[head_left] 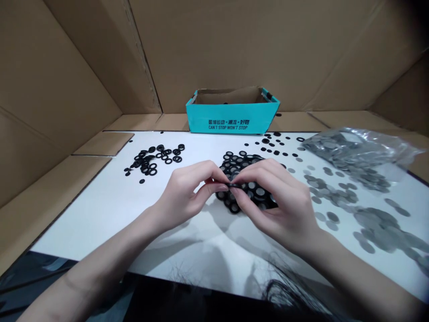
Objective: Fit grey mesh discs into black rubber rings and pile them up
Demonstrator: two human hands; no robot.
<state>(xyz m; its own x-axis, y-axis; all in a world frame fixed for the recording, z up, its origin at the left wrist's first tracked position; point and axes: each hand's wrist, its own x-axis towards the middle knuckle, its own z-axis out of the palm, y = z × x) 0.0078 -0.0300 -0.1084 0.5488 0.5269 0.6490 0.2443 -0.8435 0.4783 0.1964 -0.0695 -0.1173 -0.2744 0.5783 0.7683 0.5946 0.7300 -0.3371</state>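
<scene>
Between my two hands a small black ring is pinched, seen nearly edge-on. My left hand grips its left side with thumb and forefinger, and my right hand holds the right side the same way. Whether a disc sits inside the ring is hidden by the angle. Just behind and below my fingers lies a pile of black rings with grey mesh-like discs in them, partly covered by my right hand. Off to the left is a loose heap of black rings with open centres.
Thin grey discs spread over the right of the white table. A clear plastic bag of discs lies behind them. Small black discs are scattered at the back. A turquoise box stands against the cardboard wall.
</scene>
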